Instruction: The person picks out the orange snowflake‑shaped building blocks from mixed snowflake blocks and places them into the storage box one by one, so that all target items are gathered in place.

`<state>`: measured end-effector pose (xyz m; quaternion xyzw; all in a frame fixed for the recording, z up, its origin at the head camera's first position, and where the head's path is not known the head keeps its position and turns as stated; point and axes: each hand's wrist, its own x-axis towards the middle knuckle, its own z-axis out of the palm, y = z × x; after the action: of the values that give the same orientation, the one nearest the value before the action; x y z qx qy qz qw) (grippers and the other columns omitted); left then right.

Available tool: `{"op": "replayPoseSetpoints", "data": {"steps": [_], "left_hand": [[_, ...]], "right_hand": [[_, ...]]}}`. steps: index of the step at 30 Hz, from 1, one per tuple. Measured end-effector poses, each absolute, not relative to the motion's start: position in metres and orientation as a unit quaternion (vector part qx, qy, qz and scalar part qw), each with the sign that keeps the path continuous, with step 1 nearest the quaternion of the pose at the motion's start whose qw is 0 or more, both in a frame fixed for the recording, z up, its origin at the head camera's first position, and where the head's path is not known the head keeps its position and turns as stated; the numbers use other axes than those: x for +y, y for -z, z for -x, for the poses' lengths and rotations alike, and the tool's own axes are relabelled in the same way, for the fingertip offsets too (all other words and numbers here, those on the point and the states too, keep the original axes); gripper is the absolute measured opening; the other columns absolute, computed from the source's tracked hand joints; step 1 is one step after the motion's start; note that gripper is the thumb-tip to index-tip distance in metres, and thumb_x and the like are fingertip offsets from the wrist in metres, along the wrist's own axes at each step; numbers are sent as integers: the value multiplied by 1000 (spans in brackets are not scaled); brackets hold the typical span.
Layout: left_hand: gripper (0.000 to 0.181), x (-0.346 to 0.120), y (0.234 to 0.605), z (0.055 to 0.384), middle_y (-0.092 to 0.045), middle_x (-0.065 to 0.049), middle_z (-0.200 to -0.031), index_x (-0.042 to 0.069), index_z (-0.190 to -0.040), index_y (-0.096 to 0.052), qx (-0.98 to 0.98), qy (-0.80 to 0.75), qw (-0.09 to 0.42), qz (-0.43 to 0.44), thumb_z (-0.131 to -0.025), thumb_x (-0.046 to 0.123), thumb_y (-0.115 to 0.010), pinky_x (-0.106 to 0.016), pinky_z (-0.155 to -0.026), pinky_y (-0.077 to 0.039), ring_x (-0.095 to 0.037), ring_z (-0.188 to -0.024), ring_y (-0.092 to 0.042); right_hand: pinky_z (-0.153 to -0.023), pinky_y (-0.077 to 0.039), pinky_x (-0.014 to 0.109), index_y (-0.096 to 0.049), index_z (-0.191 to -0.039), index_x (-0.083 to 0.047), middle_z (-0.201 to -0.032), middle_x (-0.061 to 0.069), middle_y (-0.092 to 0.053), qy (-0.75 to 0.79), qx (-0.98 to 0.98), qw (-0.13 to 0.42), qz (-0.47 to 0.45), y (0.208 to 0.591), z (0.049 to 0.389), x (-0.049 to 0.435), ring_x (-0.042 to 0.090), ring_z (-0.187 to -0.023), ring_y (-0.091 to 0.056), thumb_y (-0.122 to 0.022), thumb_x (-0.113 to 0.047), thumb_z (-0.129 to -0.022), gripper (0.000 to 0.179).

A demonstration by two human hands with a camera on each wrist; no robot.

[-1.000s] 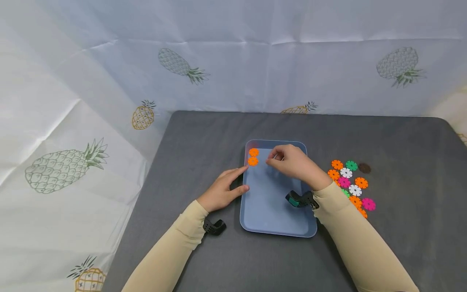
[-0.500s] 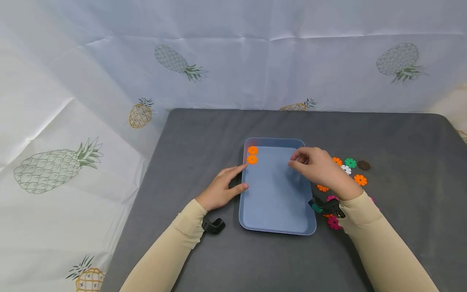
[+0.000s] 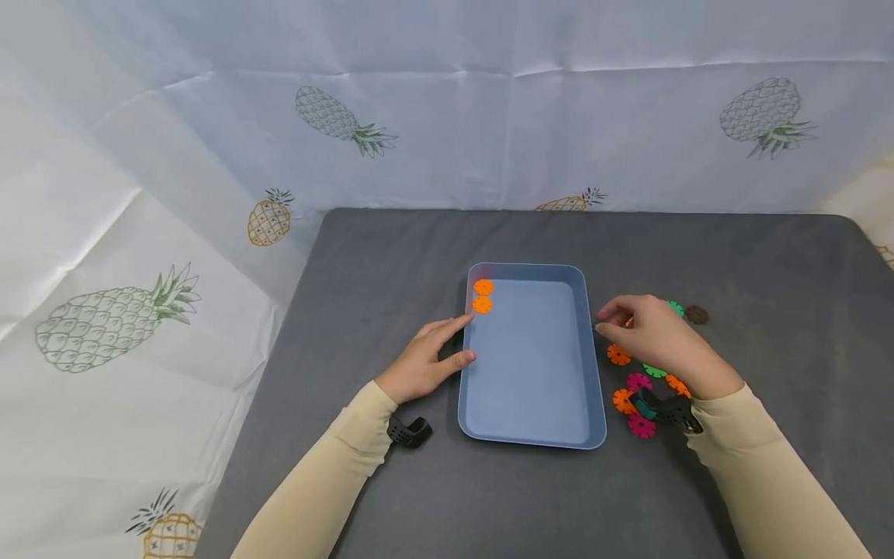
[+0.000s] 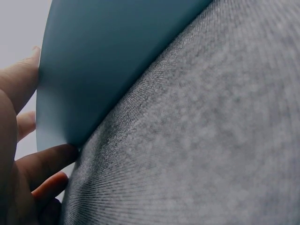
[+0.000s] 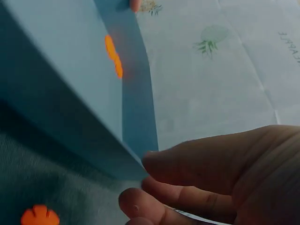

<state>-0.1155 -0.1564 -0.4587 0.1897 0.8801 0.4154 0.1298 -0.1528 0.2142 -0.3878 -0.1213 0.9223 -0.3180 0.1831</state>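
Note:
A blue tray (image 3: 531, 439) lies on the table, with two orange notched discs (image 3: 483, 296) one behind the other in its far left corner. My left hand (image 3: 424, 359) rests against the tray's left side, its fingers stretched; in the left wrist view, fingertips touch the tray wall (image 4: 103, 61). Just right of the tray, my right hand (image 3: 660, 338) hovers over a loose group of notched discs, thumb and fingers loosely bent. Nothing shows between them in the right wrist view. The hand and wrist hide part of the group; an orange disc (image 3: 618, 355) and a pink disc (image 3: 642, 425) show beside it.
A brown disc (image 3: 696, 314) and a green disc (image 3: 675, 308) lie at the group's far side. Grey cloth (image 3: 391, 256) covers the table. Behind it hangs a pale curtain (image 3: 447, 140) printed with pineapples.
My right hand has moved right, from above the tray to above the loose discs. The left hand and the two orange discs in the tray stay put.

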Motion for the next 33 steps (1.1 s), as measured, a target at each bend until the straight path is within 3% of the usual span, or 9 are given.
{"op": "replayPoseSetpoints", "data": {"steps": [5, 10, 15, 20, 28, 33], "left_hand": [[69, -154, 458, 116, -42, -4, -166, 25, -166, -36, 881, -413, 131, -191, -105, 38, -66, -57, -122, -31, -31, -155, -30], [69, -153, 458, 117, -42, -7, -165, 25, -166, -36, 881, -412, 131, -193, -105, 38, -66, -57, -122, -32, -32, -155, -30], [75, -154, 458, 117, -42, -10, -165, 25, -168, -29, 877, -422, 128, -188, -105, 40, -66, -60, -122, -30, -34, -155, -29], [83, -157, 459, 115, -44, -10, -164, 27, -170, -20, 877, -433, 123, -170, -104, 41, -68, -60, -122, -28, -33, -155, -30], [79, -157, 461, 115, -38, -9, -168, 28, -170, -22, 878, -425, 125, -182, -105, 43, -65, -61, -120, -31, -33, -155, -30], [79, -155, 460, 115, -37, -8, -168, 28, -170, -22, 879, -422, 127, -181, -105, 45, -65, -60, -121, -31, -32, -155, -30]], "right_hand": [[-67, -47, 34, -73, -117, 2, -95, 5, -70, 290, 932, 187, 112, 395, 152, 232, 17, -75, -56, -75, -29, -98, 36], [-59, -41, 30, -72, -113, 4, -85, 2, -67, 288, 931, 196, 106, 404, 149, 241, 15, -66, -50, -73, -18, -94, 28], [-59, -43, 31, -70, -114, 7, -80, 0, -64, 290, 929, 202, 113, 413, 147, 243, 15, -66, -51, -79, -17, -91, 35], [-63, -47, 34, -71, -106, 4, -81, 1, -63, 284, 930, 196, 129, 417, 148, 238, 17, -70, -54, -81, -18, -89, 30], [-68, -50, 35, -74, -101, -3, -90, 6, -68, 270, 938, 176, 127, 417, 148, 240, 19, -80, -60, -85, -22, -88, 26], [-68, -50, 36, -74, -99, -3, -88, 4, -69, 274, 938, 168, 127, 417, 148, 241, 18, -79, -61, -85, -22, -88, 24]]}}
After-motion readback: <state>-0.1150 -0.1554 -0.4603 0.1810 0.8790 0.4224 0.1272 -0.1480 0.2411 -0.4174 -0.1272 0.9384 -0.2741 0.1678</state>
